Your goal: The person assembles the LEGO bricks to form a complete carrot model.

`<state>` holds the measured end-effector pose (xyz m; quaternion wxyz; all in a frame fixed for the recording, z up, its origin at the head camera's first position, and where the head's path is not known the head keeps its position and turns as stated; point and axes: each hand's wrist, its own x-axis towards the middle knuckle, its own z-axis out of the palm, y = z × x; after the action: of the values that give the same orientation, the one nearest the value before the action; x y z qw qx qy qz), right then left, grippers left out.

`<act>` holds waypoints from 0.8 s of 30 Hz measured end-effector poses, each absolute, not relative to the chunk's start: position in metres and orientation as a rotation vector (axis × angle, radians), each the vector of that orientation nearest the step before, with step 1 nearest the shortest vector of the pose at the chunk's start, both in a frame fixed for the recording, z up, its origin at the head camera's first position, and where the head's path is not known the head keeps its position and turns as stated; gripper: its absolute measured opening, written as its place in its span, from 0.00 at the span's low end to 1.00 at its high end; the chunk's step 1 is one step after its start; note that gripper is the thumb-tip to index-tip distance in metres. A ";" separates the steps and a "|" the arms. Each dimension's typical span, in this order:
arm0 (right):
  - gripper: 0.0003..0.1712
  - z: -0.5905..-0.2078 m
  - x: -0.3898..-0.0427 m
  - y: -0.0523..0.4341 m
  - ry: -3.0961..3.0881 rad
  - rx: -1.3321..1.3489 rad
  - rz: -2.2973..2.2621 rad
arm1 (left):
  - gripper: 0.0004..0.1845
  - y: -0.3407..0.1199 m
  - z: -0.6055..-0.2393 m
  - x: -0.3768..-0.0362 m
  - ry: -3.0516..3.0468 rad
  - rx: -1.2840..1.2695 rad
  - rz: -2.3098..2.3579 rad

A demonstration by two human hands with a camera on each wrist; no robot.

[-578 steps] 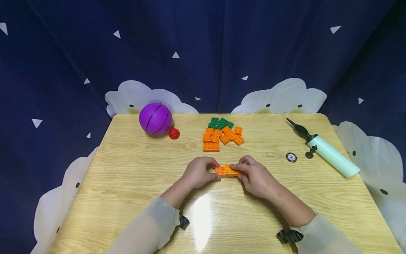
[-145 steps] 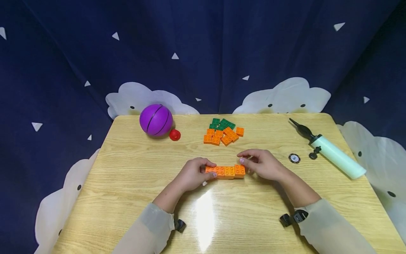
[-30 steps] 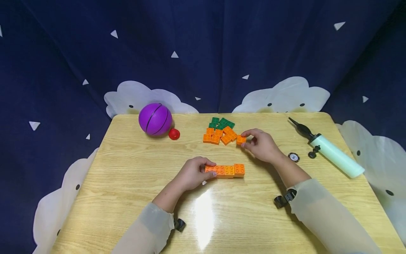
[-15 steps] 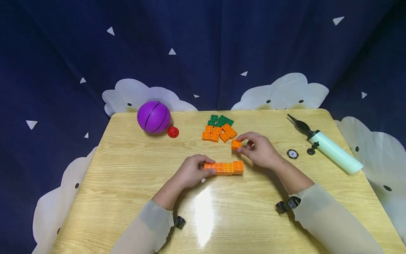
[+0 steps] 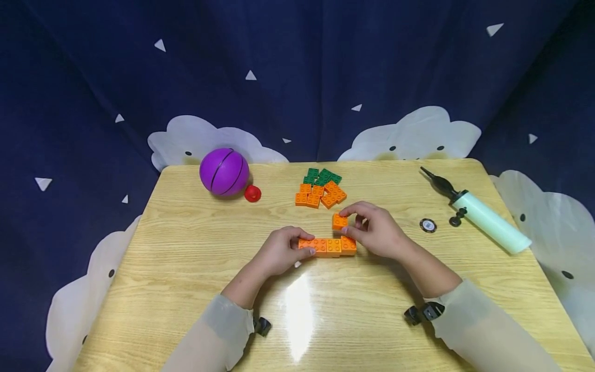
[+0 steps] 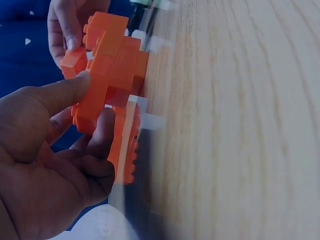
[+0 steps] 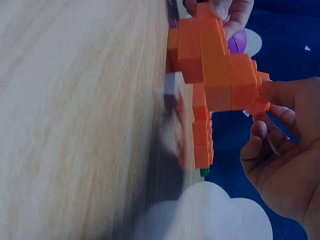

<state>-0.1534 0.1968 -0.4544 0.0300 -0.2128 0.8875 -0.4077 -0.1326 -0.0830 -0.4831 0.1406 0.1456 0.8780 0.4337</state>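
Observation:
A row of joined orange bricks [image 5: 327,247] lies on the wooden table [image 5: 195,258]. My left hand [image 5: 304,244] grips its left end between thumb and fingers. My right hand [image 5: 347,222] pinches a small orange brick [image 5: 338,222] just above the row's right end; whether they touch cannot be told. In the left wrist view my left hand [image 6: 92,100] holds the orange row [image 6: 112,65], with the small brick [image 6: 74,59] beside it. The right wrist view shows the row [image 7: 215,65] and my right hand [image 7: 260,112] at the small brick [image 7: 256,100].
A pile of loose orange and green bricks [image 5: 319,188] sits behind the hands. A purple ball [image 5: 224,172] and a red cap [image 5: 252,194] are at the back left. A pale green hand pump [image 5: 485,222] and a black disc [image 5: 427,225] lie at the right.
My right hand took a small orange brick from the pile and brought it toward me, to just above the row's right end. My left hand stayed on the row.

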 end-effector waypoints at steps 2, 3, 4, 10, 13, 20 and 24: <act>0.16 -0.453 -0.150 0.195 2.730 -0.663 -1.262 | 0.14 -0.083 -0.483 -0.133 2.536 0.421 1.254; 0.16 -0.453 -0.149 0.194 2.728 -0.666 -1.263 | 0.14 -0.083 -0.483 -0.133 2.537 0.422 1.254; 0.16 -0.452 -0.148 0.192 2.727 -0.667 -1.264 | 0.14 -0.083 -0.483 -0.133 2.536 0.422 1.254; 0.16 -0.451 -0.141 0.187 2.716 -0.665 -1.256 | 0.14 -0.083 -0.483 -0.133 2.538 0.431 1.256; 0.17 -0.451 -0.138 0.185 2.722 -0.675 -1.232 | 0.15 -0.083 -0.484 -0.133 2.549 0.442 1.251; 0.17 -0.454 -0.133 0.182 2.746 -0.733 -1.191 | 0.15 -0.083 -0.485 -0.134 2.555 0.446 1.251; 0.17 -0.457 -0.131 0.181 2.748 -0.763 -1.167 | 0.15 -0.083 -0.485 -0.134 2.548 0.447 1.254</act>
<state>-0.1310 0.1811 -0.4567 0.0302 -0.2474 0.8914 -0.3786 -0.1339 -0.0833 -0.4849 0.1329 0.1540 0.8784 0.4324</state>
